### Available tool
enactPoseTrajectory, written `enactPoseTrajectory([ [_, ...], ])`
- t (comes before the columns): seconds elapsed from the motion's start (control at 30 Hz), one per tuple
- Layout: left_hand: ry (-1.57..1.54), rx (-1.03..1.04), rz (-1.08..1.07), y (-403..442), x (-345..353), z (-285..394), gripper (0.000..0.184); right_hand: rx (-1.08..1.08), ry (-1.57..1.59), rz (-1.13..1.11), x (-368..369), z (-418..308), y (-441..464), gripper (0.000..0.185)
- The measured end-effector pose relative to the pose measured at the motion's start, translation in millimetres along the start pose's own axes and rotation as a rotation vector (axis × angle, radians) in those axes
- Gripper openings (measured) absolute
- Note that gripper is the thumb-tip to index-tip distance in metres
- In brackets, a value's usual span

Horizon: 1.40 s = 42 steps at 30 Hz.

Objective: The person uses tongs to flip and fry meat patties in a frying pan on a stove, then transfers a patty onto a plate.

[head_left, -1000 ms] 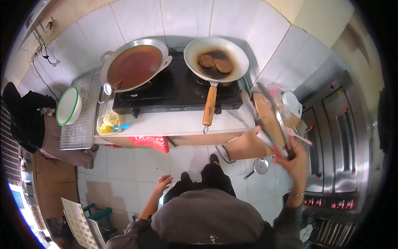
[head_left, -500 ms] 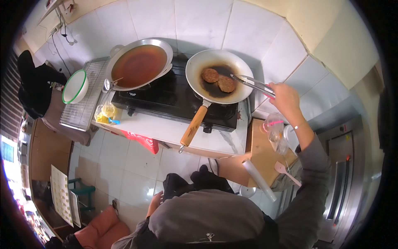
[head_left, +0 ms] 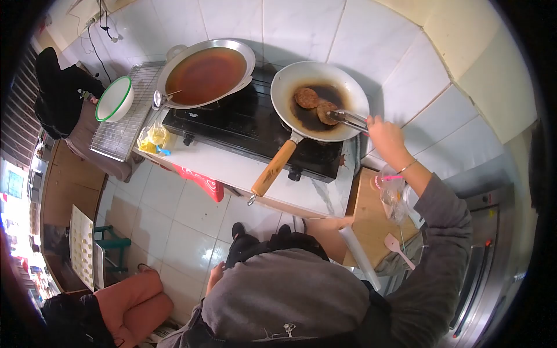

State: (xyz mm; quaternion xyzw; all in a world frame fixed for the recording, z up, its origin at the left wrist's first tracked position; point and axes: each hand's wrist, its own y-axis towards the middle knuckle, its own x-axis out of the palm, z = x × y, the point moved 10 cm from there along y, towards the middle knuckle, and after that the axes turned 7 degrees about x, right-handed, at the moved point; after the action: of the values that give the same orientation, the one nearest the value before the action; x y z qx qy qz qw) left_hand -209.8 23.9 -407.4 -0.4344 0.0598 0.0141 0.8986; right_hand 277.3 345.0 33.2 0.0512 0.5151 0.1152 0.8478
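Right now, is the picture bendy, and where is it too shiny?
Head view: yes, the wall tiles curve at right and black rounds off the corners; head view: glare whitens the lower left, and a bright patch shines on the floor tiles; head view: the frying pan and patties look fairly clear.

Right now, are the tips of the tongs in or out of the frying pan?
In: the tongs cross the rim of the frying pan, tips at the right patty. Whether they grip it, I cannot tell.
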Motion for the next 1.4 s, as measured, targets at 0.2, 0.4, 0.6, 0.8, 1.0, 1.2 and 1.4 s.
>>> enactPoseTrajectory([
  [0.2, -0.005, 0.003, 0.010, 9.1, 3.2, -2.2, 0.041, -0.065, -0.131, 0.110, 0.0, -3.1, -7.5, 0.026],
  [0.4, 0.007, 0.008, 0.008, 15.5, 4.8, 6.1, 0.040, 0.107, 0.119, -0.006, -12.8, 32.8, 7.1, 0.014],
  [0.6, 0.006, 0.011, 0.019, 18.3, 3.5, 10.3, 0.039, 0.123, 0.087, -0.010, 0.2, 36.0, 18.0, 0.011],
  [0.8, -0.006, 0.002, 0.022, 13.3, 5.2, 1.3, 0.038, 0.030, 0.005, -0.061, 23.2, 11.7, 8.8, 0.021],
  [1.0, -0.006, -0.009, 0.025, 9.6, 6.3, -4.7, 0.036, -0.051, -0.062, 0.090, 8.4, -3.9, -8.3, 0.012],
  [1.2, -0.002, 0.003, 0.034, 12.1, 7.7, -2.2, 0.035, -0.043, -0.010, 0.021, 8.3, 4.6, -17.8, 0.020],
  [1.4, 0.002, 0.026, 0.047, 18.8, 9.0, 11.8, 0.034, -0.048, -0.020, -0.043, 3.1, -1.0, -28.1, 0.037],
])
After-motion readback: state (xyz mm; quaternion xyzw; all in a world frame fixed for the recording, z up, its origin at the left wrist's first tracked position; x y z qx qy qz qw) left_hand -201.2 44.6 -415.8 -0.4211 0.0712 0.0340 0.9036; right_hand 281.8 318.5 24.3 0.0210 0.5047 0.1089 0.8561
